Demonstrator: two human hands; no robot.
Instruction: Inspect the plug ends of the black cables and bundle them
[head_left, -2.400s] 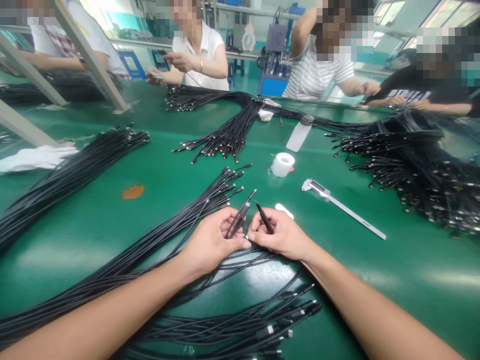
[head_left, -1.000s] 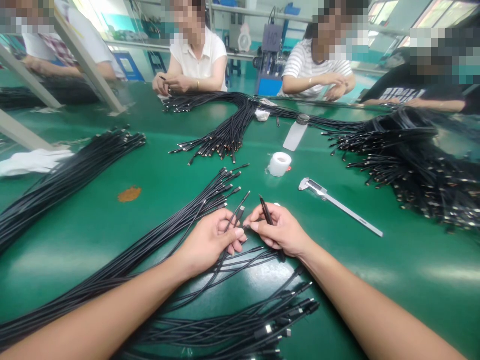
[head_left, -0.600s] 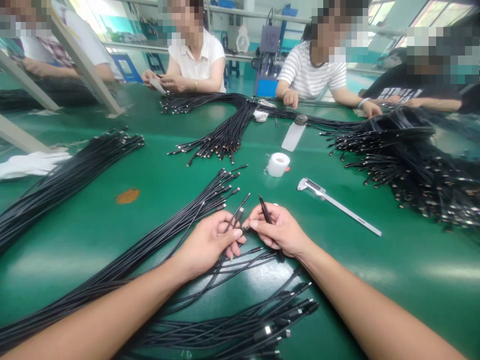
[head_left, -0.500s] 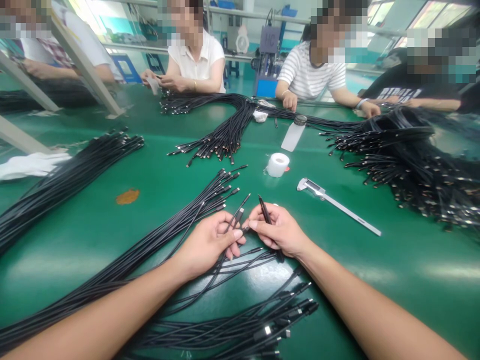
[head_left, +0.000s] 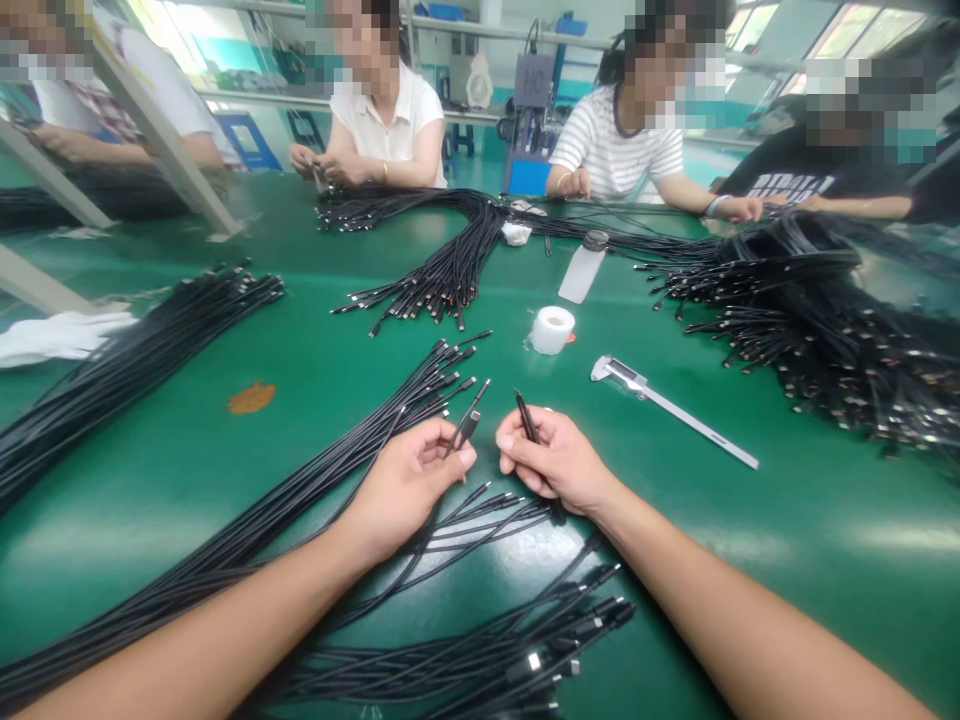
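Note:
My left hand (head_left: 416, 480) is closed on black USB cables (head_left: 470, 428), pinched between thumb and fingers. Two of their plug ends stick up past the fingertips, one with a flat metal connector. A slim black pointed tool (head_left: 528, 417), pen-like in shape, sits in the grip of my right hand (head_left: 551, 455), its tip upward and its other end showing below the palm. The two hands are a short gap apart. Beneath them lie more loose cable ends (head_left: 502, 505), and a long bundle of black cables (head_left: 300, 490) runs under my left forearm.
On the green table (head_left: 750, 560) lie a digital caliper (head_left: 675, 410), a tape roll (head_left: 551, 330), a white bottle (head_left: 583, 268) and a white glove (head_left: 64, 335). Several cable bundles (head_left: 817, 320) surround the work spot. Co-workers (head_left: 390, 130) sit across the table.
My left hand has drawn a little left, away from my right hand. A cable end that my right fingers touched is no longer between them; another cable end now lies below my left hand.

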